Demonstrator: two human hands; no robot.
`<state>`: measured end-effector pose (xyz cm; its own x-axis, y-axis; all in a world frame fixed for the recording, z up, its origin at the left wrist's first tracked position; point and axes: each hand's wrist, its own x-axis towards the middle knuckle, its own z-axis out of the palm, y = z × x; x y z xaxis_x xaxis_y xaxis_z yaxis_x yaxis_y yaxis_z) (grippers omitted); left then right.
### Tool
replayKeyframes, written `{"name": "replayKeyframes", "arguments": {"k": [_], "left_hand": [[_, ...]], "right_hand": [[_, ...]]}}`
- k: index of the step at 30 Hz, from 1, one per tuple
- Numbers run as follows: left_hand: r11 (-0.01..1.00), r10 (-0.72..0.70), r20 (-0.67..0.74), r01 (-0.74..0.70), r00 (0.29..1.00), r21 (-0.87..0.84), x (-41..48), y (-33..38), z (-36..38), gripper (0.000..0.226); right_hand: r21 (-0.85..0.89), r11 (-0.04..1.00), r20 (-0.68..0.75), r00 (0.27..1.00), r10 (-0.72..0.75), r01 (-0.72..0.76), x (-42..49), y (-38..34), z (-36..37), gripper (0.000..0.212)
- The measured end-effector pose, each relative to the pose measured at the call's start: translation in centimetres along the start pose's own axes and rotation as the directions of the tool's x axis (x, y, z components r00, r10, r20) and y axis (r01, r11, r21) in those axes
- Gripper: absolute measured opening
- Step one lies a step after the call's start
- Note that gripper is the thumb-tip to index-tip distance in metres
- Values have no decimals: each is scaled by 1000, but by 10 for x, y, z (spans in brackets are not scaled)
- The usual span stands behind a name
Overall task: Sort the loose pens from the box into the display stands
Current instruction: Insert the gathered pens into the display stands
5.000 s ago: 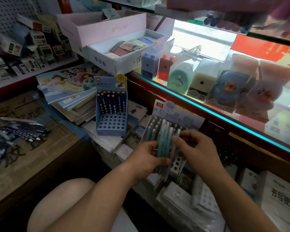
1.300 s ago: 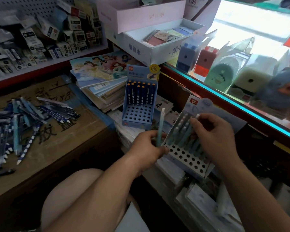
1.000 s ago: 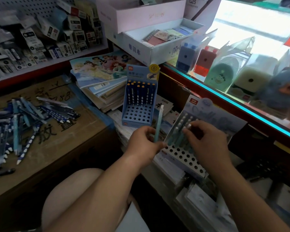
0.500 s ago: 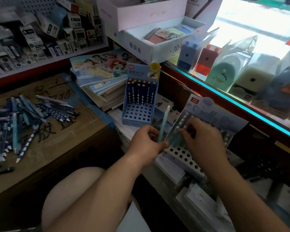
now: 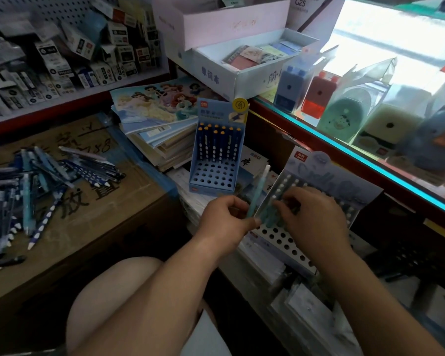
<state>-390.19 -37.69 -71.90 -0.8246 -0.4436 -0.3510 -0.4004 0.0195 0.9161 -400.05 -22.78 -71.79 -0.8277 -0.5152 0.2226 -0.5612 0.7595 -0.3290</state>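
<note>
Pinching one teal pen [image 5: 258, 191] upright between left hand [image 5: 226, 222] thumb and fingers, just beside the pale display stand's [image 5: 344, 187] left edge. Bending right hand [image 5: 315, 219] fingers down onto standing pens [image 5: 266, 215] in that stand; cannot tell whether gripping. Showing loose pens [image 5: 49, 176] heaped toward the cardboard box's [image 5: 95, 214] left edge.

Loose pens [image 5: 62, 170] lie on the carton [image 5: 93, 209] at left — 2 stands to its right, far stand [image 5: 212, 176] behind near stand [image 5: 344, 186].
</note>
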Motion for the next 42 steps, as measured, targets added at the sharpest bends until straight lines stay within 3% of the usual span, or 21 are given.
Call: {"name": "replayKeyframes", "arguments": {"k": [2, 5, 9, 12, 15, 21, 29, 34, 42], "left_hand": [[1000, 5, 14, -5, 1000, 23, 0, 0, 0, 22], [998, 32, 66, -36, 997, 60, -1, 1, 3, 21], [990, 75, 159, -92, 984, 103, -3, 3, 11, 22], [986, 83, 132, -100, 988, 131, 0, 0, 15, 25], [965, 72, 68, -87, 995, 247, 8, -3, 16, 30], [860, 35, 5, -33, 999, 510, 29, -14, 19, 51], [856, 7, 42, -28, 999, 517, 47, -24, 32, 59], [820, -1, 80, -44, 997, 571, 52, -37, 28, 57], [840, 33, 94, -78, 995, 537, 57, -43, 33, 46]], "right_hand": [[293, 954, 26, 998, 60, -65, -2, -1, -9, 10], [664, 730, 124, 986, 111, -165, -7, -8, -24, 10], [710, 674, 172, 978, 117, -205, -11, -9, -33, 8], [740, 641, 142, 979, 148, -205, -14, -2, -39, 8], [701, 690, 47, 977, 207, -180, -16, 10, -45, 10], [485, 868, -2, 992, 128, -110, -25, 24, -34, 19], [231, 972, -56, 998, -17, 30, -21, 21, -17, 18], [170, 985, -18, 1000, -11, 14, -16, 18, -20, 26], [175, 985, -8, 1000, 12, -11, -19, 20, -20, 20]]}}
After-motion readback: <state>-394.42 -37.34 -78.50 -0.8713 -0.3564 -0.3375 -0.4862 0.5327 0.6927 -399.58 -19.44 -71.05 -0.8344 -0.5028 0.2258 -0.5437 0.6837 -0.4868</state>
